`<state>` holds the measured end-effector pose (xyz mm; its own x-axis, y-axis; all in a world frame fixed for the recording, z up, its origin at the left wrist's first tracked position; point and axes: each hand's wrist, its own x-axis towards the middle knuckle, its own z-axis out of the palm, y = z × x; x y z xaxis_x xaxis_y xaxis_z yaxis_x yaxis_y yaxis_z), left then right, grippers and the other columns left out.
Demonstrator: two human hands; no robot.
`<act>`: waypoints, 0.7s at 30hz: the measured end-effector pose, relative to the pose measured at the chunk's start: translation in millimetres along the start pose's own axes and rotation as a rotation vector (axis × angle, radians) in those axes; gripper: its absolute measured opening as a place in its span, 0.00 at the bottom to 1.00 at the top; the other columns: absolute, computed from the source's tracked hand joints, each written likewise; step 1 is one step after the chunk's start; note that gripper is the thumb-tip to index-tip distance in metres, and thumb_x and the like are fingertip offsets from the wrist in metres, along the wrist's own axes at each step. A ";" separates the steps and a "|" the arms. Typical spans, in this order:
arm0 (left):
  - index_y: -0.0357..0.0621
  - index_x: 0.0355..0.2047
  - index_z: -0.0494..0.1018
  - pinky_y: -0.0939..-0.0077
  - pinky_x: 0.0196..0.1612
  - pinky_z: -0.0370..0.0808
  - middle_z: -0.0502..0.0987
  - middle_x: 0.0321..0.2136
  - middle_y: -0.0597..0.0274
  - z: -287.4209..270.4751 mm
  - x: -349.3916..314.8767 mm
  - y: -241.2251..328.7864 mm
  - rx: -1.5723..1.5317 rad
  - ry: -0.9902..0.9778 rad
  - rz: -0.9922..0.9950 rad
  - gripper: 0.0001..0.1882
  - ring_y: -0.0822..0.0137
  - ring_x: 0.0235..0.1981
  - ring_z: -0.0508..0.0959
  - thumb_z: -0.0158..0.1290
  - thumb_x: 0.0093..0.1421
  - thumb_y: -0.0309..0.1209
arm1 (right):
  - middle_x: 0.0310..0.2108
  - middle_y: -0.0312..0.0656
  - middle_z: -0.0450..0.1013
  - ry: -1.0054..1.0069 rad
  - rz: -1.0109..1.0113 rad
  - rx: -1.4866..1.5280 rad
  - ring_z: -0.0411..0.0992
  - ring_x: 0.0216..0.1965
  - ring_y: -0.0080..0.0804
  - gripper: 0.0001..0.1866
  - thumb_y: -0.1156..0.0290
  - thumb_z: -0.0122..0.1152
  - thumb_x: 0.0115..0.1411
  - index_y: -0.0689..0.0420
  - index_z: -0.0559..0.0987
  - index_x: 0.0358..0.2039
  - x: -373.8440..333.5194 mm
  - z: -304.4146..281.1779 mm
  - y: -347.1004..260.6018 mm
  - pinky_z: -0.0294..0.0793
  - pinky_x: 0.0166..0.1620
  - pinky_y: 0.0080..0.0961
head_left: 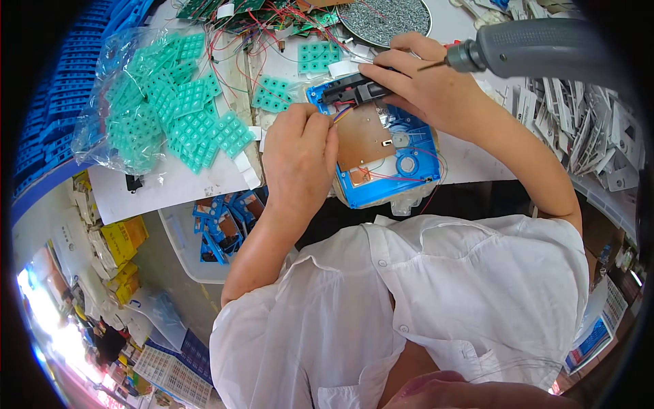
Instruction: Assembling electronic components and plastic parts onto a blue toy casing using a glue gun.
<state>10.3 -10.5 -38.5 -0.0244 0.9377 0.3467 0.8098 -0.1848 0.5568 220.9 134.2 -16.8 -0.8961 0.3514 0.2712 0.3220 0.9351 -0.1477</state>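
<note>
While the right hand (436,85) pinches a black part (356,89) over the upper end of a blue casing (424,155), the left hand (298,153) curls at its left edge, though I can't tell whether those fingers grip anything. The casing lies at the bench's (139,194) near edge, right of green keypads (194,129).
</note>
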 end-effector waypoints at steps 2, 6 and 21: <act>0.38 0.35 0.78 0.61 0.39 0.74 0.76 0.36 0.54 -0.2 1.0 -0.8 0.002 0.000 0.020 0.06 0.52 0.36 0.77 0.62 0.56 0.21 | 0.47 0.36 0.76 0.000 0.008 0.060 0.71 0.52 0.36 0.25 0.68 0.70 0.53 0.52 0.80 0.53 0.3 0.2 2.0 0.78 0.48 0.30; 0.38 0.35 0.77 0.60 0.42 0.74 0.77 0.37 0.54 -1.1 2.6 -3.4 0.025 -0.042 0.063 0.07 0.52 0.38 0.77 0.62 0.55 0.21 | 0.47 0.34 0.76 0.096 -0.020 -0.022 0.71 0.51 0.39 0.25 0.68 0.71 0.52 0.50 0.81 0.53 -7.5 13.3 0.0 0.75 0.52 0.35; 0.46 0.50 0.79 0.57 0.59 0.66 0.78 0.48 0.60 -27.2 30.0 5.5 0.198 -0.234 0.201 0.20 0.55 0.53 0.75 0.61 0.55 0.26 | 0.57 0.39 0.77 0.109 0.031 0.305 0.76 0.53 0.46 0.28 0.68 0.72 0.56 0.53 0.79 0.58 -13.2 -57.7 3.1 0.76 0.57 0.38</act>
<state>-1.9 8.7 -4.5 0.2634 0.9345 0.2392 0.8832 -0.3334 0.3299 251.3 135.1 34.0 -0.8443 0.3974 0.3595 0.2272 0.8730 -0.4316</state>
